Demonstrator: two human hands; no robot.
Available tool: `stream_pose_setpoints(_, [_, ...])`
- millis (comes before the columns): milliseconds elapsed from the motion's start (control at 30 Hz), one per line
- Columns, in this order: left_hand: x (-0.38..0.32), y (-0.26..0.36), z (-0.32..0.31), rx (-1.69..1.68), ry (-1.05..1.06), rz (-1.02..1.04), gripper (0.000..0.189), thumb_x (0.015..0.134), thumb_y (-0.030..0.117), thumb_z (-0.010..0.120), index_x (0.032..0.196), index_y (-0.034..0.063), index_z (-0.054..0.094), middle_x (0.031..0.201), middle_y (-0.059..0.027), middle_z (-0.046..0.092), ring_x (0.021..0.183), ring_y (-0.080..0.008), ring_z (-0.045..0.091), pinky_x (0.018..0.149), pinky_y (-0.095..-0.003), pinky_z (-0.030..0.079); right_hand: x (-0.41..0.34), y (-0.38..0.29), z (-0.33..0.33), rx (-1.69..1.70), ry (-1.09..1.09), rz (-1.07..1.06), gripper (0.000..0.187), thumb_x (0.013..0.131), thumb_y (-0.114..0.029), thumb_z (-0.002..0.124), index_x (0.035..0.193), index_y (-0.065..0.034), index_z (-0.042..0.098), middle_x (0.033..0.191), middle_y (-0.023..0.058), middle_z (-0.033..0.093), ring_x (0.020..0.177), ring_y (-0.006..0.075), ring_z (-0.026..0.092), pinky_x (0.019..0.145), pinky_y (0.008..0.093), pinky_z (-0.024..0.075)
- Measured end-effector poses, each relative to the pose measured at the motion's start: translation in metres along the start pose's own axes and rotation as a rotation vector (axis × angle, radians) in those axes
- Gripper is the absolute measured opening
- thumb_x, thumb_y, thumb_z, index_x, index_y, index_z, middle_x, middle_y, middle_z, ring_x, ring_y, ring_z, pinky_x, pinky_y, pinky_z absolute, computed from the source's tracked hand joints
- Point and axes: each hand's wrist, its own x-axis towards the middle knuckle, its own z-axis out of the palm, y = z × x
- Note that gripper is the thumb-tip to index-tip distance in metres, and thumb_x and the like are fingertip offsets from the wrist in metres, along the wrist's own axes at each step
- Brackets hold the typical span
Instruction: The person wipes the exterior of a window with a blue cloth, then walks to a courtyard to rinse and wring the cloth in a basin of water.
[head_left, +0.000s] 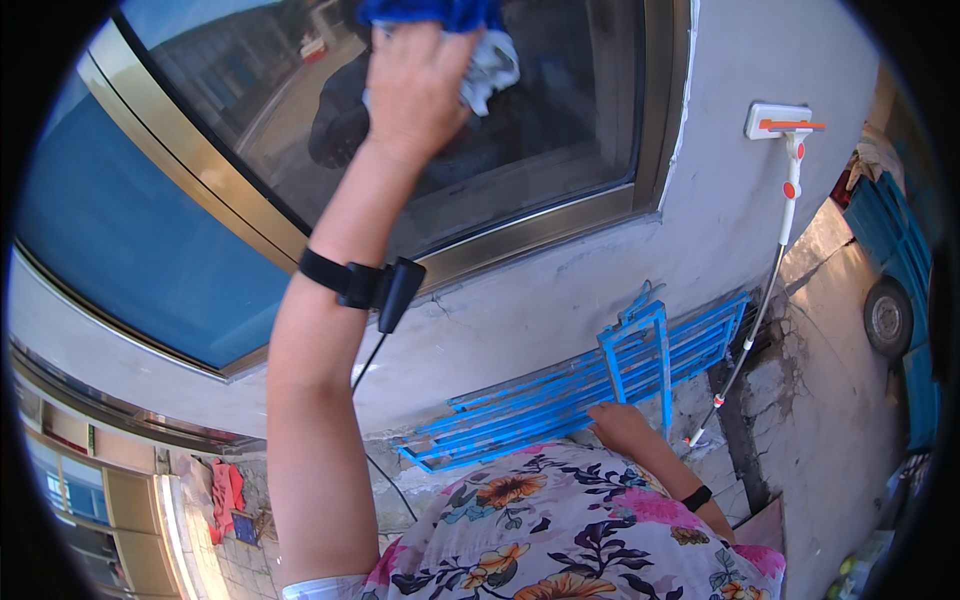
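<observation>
My left hand (420, 90) is raised against the dark glass of a window (525, 142), with its fingers on a bunched blue cloth (431, 10) and a white cloth (491, 71). The two cloths lie between the hand and the pane. Lower down, my right hand (619, 426) is by the waist, fingers curled, beside an upright blue metal frame (664, 360); whether it grips the frame cannot be seen. A window squeegee with a long pole (784, 217) leans on the wall, its white head (780, 121) up and an orange blade on it.
Below the window a blue slatted metal rack (517, 405) lies along the grey wall (540, 277). Cracked paving (780, 375) borders it. A blue vehicle with a wheel (889, 316) stands at the right. Red cloth (225, 495) is at the lower left.
</observation>
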Motion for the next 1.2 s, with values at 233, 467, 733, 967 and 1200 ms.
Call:
stream_pose_setpoints(233, [-0.133,0.114,0.025,-0.254,-0.529,0.153,0.028,0.080,0.012,0.063,0.107,0.0146,0.067,0.147,-0.0136,0.045,0.142,-0.0288,0.037,0.111,-0.0579,0.028,0.002,-0.013,0.007,-0.011,0.001,-0.059,0.018,0.086,-0.021,0.063,0.094,-0.0049,0.065,0.097,0.0169,0.067,0.092,0.0354,0.066,0.078,0.0488,0.0536])
stream_pose_setpoints(467, [-0.008,0.029,0.018,-0.082,-0.182,0.191,0.028,0.073,0.013,0.064,0.101,0.0143,0.068,0.135,-0.0117,0.052,0.125,-0.0303,0.048,0.101,-0.0548,0.036,-0.028,0.005,0.011,0.059,0.052,0.093,0.021,0.086,-0.022,0.065,0.096,-0.0042,0.064,0.095,0.0167,0.067,0.092,0.0371,0.066,0.077,0.0486,0.0535])
stream_pose_setpoints(733, [0.192,-0.084,0.003,0.279,0.295,0.015,0.044,0.073,0.022,0.075,0.114,0.0068,0.064,0.114,-0.0181,0.057,0.108,-0.0393,0.053,0.092,-0.0462,0.043,-0.047,0.018,0.021,0.102,0.153,0.304,0.018,0.085,-0.021,0.067,0.095,-0.0065,0.065,0.094,0.0172,0.066,0.088,0.0371,0.066,0.075,0.0483,0.0537])
stream_pose_setpoints(967, [0.155,0.004,0.064,0.122,0.231,0.113,0.037,0.074,0.014,0.068,0.110,0.0076,0.064,0.110,-0.0161,0.057,0.109,-0.0361,0.053,0.092,-0.0445,0.042,-0.028,0.023,0.014,0.070,0.194,0.296,0.015,0.084,-0.017,0.062,0.090,-0.0044,0.065,0.089,0.0160,0.066,0.085,0.0354,0.067,0.074,0.0480,0.0543])
stream_pose_setpoints(1200, [0.049,0.112,0.121,-0.097,0.093,0.028,0.019,0.080,0.017,0.062,0.098,0.0115,0.066,0.125,-0.0088,0.060,0.116,-0.0261,0.055,0.095,-0.0481,0.040,-0.004,0.008,0.018,0.019,0.171,0.168,0.019,0.083,-0.020,0.066,0.094,-0.0048,0.064,0.094,0.0156,0.066,0.088,0.0352,0.066,0.074,0.0478,0.0537])
